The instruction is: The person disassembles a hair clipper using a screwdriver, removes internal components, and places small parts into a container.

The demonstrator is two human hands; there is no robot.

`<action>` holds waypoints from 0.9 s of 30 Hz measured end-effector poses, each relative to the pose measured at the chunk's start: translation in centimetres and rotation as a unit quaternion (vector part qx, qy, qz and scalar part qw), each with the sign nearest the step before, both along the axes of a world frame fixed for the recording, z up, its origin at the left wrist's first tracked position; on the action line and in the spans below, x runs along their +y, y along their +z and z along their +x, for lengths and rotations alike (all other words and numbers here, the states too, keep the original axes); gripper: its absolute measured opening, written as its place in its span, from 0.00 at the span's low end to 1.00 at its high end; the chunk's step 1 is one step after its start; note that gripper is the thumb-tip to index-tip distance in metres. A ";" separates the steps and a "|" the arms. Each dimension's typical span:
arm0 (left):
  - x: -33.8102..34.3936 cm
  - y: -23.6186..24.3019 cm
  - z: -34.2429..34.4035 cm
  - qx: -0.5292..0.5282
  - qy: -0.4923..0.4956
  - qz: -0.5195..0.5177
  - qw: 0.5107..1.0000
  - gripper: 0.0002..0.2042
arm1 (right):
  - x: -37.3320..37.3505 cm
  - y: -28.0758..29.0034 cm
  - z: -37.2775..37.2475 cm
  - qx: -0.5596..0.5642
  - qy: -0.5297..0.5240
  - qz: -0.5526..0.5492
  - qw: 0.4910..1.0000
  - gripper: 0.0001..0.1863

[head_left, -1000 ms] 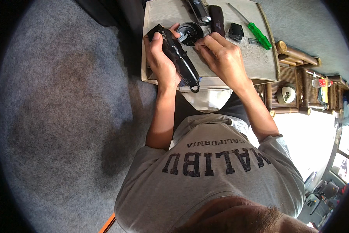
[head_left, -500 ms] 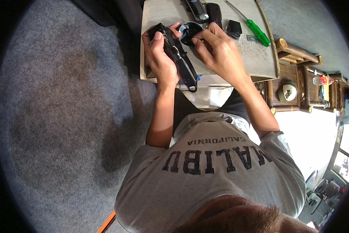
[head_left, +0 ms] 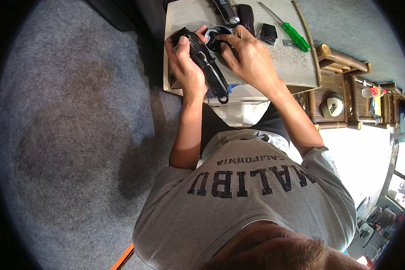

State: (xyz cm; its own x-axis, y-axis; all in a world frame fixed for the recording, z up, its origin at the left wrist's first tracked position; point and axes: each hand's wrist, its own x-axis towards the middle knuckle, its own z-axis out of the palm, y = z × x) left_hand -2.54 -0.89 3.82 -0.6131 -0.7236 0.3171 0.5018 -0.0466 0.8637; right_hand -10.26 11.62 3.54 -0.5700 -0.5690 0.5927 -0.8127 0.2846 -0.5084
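My left hand (head_left: 186, 67) is wrapped around a black hair clipper (head_left: 210, 69), its blade end pointing away from me and its looped end toward me. Close by on the tabletop stands a small round bowl (head_left: 208, 32) with a pale rim and dark bits inside, too small to name. Into that bowl reaches my right hand (head_left: 252, 56), index finger stretched out and thumb apart from it near the rim. Nothing shows between those fingers. The fingertips of my left hand lie beside the bowl's left edge.
Beyond the bowl lie another clipper (head_left: 226, 11), a dark elongated case (head_left: 246, 19) and a small black block-shaped part (head_left: 268, 33). A green-handled screwdriver (head_left: 296, 37) rests on the table (head_left: 297, 67) at the right. Bamboo seats (head_left: 335, 87) with a cap (head_left: 333, 106) stand farther right.
My right index finger has stretched farther into the bowl and parted from the thumb. The clipper stays in my left hand. The view has shifted slightly.
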 end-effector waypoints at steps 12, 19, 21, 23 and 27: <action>-0.2 -0.6 0.0 0.034 -0.022 -0.064 0.997 0.12 | 0.0 2.9 -0.8 0.071 -0.044 0.167 0.982 0.07; 0.0 -0.5 0.1 0.049 -0.029 -0.057 0.997 0.12 | -0.1 3.7 -1.6 0.119 -0.014 0.198 0.973 0.06; 0.1 -0.4 0.1 0.040 -0.028 -0.053 0.997 0.12 | -0.2 3.7 -1.9 0.126 -0.003 0.207 0.970 0.06; 0.1 -0.4 0.1 0.036 -0.029 -0.053 0.997 0.12 | -0.4 3.7 -2.2 0.131 -0.005 0.229 0.965 0.06; 0.0 -0.5 0.0 0.048 -0.029 -0.047 0.997 0.12 | -0.7 4.2 -2.1 0.146 -0.006 0.281 0.949 0.07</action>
State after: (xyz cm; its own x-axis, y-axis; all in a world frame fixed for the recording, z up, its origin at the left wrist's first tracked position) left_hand -2.52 -0.87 3.32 -0.6166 -0.6522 0.4410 0.5810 0.0011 0.8139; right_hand -12.37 10.91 7.77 -0.4358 -0.8366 0.3320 -0.8909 0.4535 -0.0269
